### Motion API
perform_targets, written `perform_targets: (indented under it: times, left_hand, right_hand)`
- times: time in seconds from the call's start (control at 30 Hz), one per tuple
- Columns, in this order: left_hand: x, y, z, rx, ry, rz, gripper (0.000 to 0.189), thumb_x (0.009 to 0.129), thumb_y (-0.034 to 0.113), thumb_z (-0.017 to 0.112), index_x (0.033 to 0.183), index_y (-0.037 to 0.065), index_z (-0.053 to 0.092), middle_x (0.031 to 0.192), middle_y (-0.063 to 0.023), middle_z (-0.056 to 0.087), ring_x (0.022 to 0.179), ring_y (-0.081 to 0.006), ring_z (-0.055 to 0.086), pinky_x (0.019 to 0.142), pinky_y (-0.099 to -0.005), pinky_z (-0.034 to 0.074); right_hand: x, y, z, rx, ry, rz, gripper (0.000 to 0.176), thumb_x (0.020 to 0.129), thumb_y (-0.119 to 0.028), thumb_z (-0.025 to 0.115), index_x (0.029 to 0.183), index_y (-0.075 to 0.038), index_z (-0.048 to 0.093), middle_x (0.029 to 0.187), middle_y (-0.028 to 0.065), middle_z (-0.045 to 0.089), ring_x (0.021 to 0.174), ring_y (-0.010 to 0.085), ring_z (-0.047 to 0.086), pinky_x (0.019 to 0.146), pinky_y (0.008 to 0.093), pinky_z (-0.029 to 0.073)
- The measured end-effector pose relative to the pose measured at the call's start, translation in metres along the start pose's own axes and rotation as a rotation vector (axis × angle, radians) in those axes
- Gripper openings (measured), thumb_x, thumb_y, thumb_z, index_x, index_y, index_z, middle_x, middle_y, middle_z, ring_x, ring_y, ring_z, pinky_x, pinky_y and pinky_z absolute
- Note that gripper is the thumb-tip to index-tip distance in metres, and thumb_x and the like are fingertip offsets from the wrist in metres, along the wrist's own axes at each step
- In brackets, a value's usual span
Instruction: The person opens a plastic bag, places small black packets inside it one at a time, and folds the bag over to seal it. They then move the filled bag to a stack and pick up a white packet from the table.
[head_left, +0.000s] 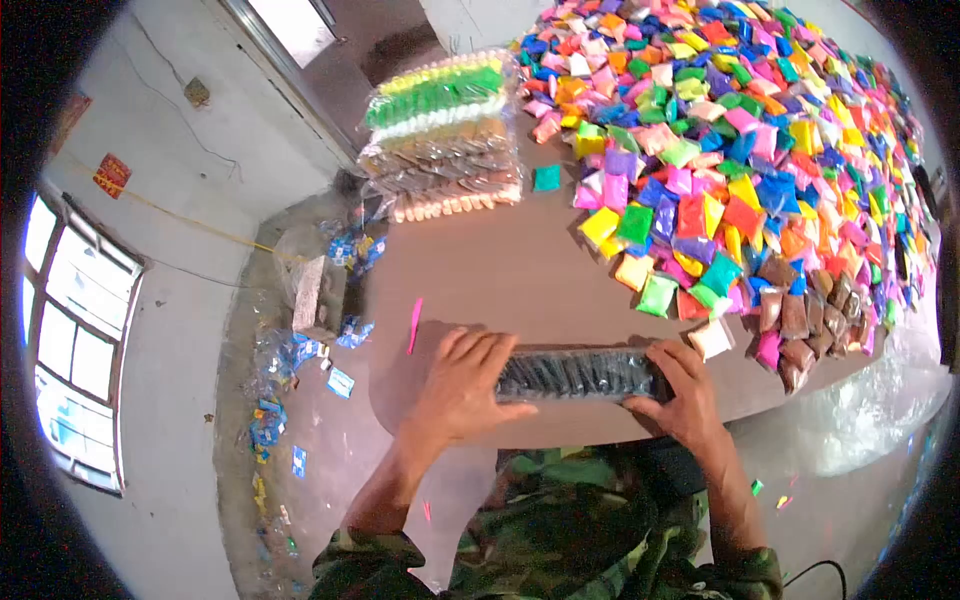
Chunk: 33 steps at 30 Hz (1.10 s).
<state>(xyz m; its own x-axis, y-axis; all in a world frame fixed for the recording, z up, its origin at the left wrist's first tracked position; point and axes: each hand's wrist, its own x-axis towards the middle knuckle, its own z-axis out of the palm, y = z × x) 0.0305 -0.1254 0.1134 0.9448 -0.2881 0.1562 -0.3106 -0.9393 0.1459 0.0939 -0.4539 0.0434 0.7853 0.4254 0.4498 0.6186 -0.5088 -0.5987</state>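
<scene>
Near the front edge of the brown table lies a long clear-wrapped pack of black pieces, set crosswise in front of me. My left hand grips its left end, fingers over the far side and thumb along the near side. At the opposite end my right hand holds the pack the same way. A pink strip lies left of my left hand. Just beyond my right hand is a small white packet.
A huge heap of small coloured packets covers the table's right and back, with brown packets at its near edge. Long wrapped packs are stacked at the back left. A teal packet lies between. Litter covers the floor left.
</scene>
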Motion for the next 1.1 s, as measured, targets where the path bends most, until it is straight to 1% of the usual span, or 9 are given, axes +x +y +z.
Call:
perform_targets:
  times: [0.17, 0.3, 0.37, 0.53, 0.63, 0.77, 0.8, 0.87, 1.1]
  left_hand:
    - [0.019, 0.023, 0.019, -0.043, -0.045, 0.099, 0.098, 0.076, 0.057, 0.081, 0.148, 0.001, 0.045, 0.141, -0.0196, 0.059, 0.135, -0.0358, 0.052, 0.120, -0.0503, 0.030]
    - [0.032, 0.036, 0.021, -0.097, -0.204, 0.064, 0.087, 0.082, 0.050, 0.078, 0.147, 0.001, 0.046, 0.136, -0.0191, 0.058, 0.127, -0.0363, 0.055, 0.116, -0.0518, 0.035]
    - [0.032, 0.028, 0.030, -0.132, -0.152, 0.099, 0.078, 0.084, 0.044, 0.078, 0.145, 0.004, 0.050, 0.132, -0.0170, 0.058, 0.123, -0.0363, 0.057, 0.109, -0.0508, 0.043]
    - [0.045, 0.011, -0.009, -0.218, -0.155, 0.078, 0.068, 0.081, 0.036, 0.082, 0.139, 0.008, 0.059, 0.129, -0.0147, 0.061, 0.121, -0.0372, 0.058, 0.104, -0.0496, 0.047]
    - [0.056, -0.019, -0.033, -0.194, -0.096, 0.068, 0.066, 0.080, 0.034, 0.084, 0.137, 0.009, 0.062, 0.128, -0.0146, 0.063, 0.120, -0.0372, 0.059, 0.103, -0.0490, 0.048]
    - [0.080, -0.078, -0.077, -0.123, 0.106, 0.034, 0.067, 0.075, 0.030, 0.089, 0.134, 0.010, 0.065, 0.134, -0.0157, 0.064, 0.126, -0.0370, 0.060, 0.109, -0.0468, 0.047]
    - [0.092, -0.095, -0.090, -0.043, 0.159, 0.066, 0.067, 0.074, 0.028, 0.090, 0.134, 0.009, 0.066, 0.135, -0.0166, 0.064, 0.127, -0.0370, 0.059, 0.110, -0.0462, 0.046]
    - [0.112, -0.115, -0.119, -0.019, 0.150, -0.114, 0.067, 0.073, 0.027, 0.091, 0.133, 0.008, 0.066, 0.135, -0.0180, 0.063, 0.129, -0.0366, 0.058, 0.111, -0.0447, 0.046]
    - [0.171, -0.183, -0.154, 0.050, 0.339, -0.052, 0.065, 0.071, 0.027, 0.091, 0.128, 0.006, 0.069, 0.124, -0.0178, 0.066, 0.118, -0.0373, 0.062, 0.103, -0.0442, 0.049]
  right_hand:
    - [0.000, -0.007, 0.000, -0.025, 0.026, -0.040, 0.072, 0.062, -0.028, 0.097, 0.121, -0.001, 0.067, 0.124, 0.0173, 0.066, 0.115, 0.0378, 0.064, 0.098, 0.0460, 0.053]
    - [-0.005, -0.005, 0.004, 0.010, 0.010, -0.013, 0.072, 0.061, -0.029, 0.097, 0.120, -0.001, 0.068, 0.124, 0.0170, 0.066, 0.115, 0.0384, 0.064, 0.098, 0.0471, 0.054]
    - [-0.004, -0.007, 0.005, 0.021, 0.014, -0.001, 0.071, 0.061, -0.029, 0.097, 0.120, -0.001, 0.068, 0.124, 0.0173, 0.066, 0.114, 0.0388, 0.064, 0.098, 0.0473, 0.054]
    - [0.010, -0.016, -0.006, 0.037, -0.003, -0.010, 0.091, 0.063, -0.048, 0.095, 0.133, -0.001, 0.060, 0.132, 0.0225, 0.059, 0.119, 0.0415, 0.060, 0.102, 0.0472, 0.051]
    - [0.000, -0.006, 0.006, 0.148, 0.143, 0.089, 0.087, 0.069, -0.048, 0.092, 0.133, 0.000, 0.060, 0.134, 0.0242, 0.056, 0.123, 0.0426, 0.057, 0.105, 0.0486, 0.048]
    - [-0.012, -0.014, 0.000, 0.198, 0.072, 0.246, 0.065, 0.079, -0.030, 0.086, 0.130, 0.002, 0.062, 0.134, 0.0254, 0.056, 0.123, 0.0421, 0.056, 0.105, 0.0494, 0.048]
    - [-0.016, -0.016, 0.001, 0.188, 0.077, 0.236, 0.062, 0.079, -0.028, 0.085, 0.128, 0.002, 0.063, 0.133, 0.0252, 0.057, 0.121, 0.0418, 0.058, 0.104, 0.0491, 0.049]
    - [-0.026, -0.020, 0.004, 0.169, 0.083, 0.216, 0.056, 0.079, -0.023, 0.084, 0.124, 0.003, 0.065, 0.131, 0.0247, 0.058, 0.118, 0.0412, 0.060, 0.101, 0.0485, 0.050]
    - [-0.029, -0.021, 0.019, -0.021, 0.138, 0.156, 0.039, 0.080, -0.016, 0.080, 0.113, 0.002, 0.069, 0.123, 0.0214, 0.061, 0.111, 0.0371, 0.063, 0.093, 0.0438, 0.055]
